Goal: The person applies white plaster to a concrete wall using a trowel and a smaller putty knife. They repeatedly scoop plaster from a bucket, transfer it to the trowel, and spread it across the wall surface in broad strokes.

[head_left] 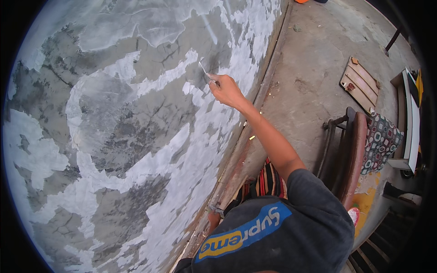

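My right arm stretches out to a grey wall [164, 109] streaked with white putty [159, 159]. In my right hand [226, 92] is a putty knife [203, 68], seen nearly edge-on, its thin pale blade at the wall beside a grey patch. The fingers are closed around its handle, which they mostly hide. Low by the foot of the wall, my left hand [213, 219] shows only in part, next to my dark shirt. A small grey piece [216, 209] sticks out at its fingers; its kind cannot be made out.
Concrete floor [300, 86] runs along the wall's base, with crumbs scattered on it. To the right stand a brown bench-like seat [357, 154] with a patterned cloth [382, 141] and a white-edged cabinet [412, 118]. A slatted wooden panel [361, 84] lies farther off.
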Demonstrator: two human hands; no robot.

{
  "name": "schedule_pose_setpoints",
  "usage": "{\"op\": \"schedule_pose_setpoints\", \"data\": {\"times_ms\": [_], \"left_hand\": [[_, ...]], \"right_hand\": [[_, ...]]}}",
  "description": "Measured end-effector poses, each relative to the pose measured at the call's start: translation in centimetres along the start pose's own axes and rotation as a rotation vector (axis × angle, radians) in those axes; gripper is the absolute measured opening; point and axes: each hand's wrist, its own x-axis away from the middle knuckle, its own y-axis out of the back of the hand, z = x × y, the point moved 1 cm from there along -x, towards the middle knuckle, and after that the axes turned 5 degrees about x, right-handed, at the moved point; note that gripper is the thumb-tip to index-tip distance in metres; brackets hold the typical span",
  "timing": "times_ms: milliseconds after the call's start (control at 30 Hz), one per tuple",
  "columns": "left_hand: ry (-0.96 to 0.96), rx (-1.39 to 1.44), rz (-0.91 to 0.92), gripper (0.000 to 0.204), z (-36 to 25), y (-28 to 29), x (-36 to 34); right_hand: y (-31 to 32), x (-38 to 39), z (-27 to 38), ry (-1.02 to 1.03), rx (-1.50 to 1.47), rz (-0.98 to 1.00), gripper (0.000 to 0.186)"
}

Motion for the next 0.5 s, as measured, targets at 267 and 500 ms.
{"op": "schedule_pose_setpoints", "data": {"times_ms": [267,500], "left_hand": [[0.06,0.023,0.019,0.046,-1.2,0.2,-1.0],[0.093,0.033,0.042,0.046,-2.7,1.9,-1.4]], "right_hand": [[1.4,-0.6,-0.8,-0.011,-0.022,-0.056,0.042],[-1.9,-0.9,0.4,0.048,0.09,-0.177,0.04]]}}
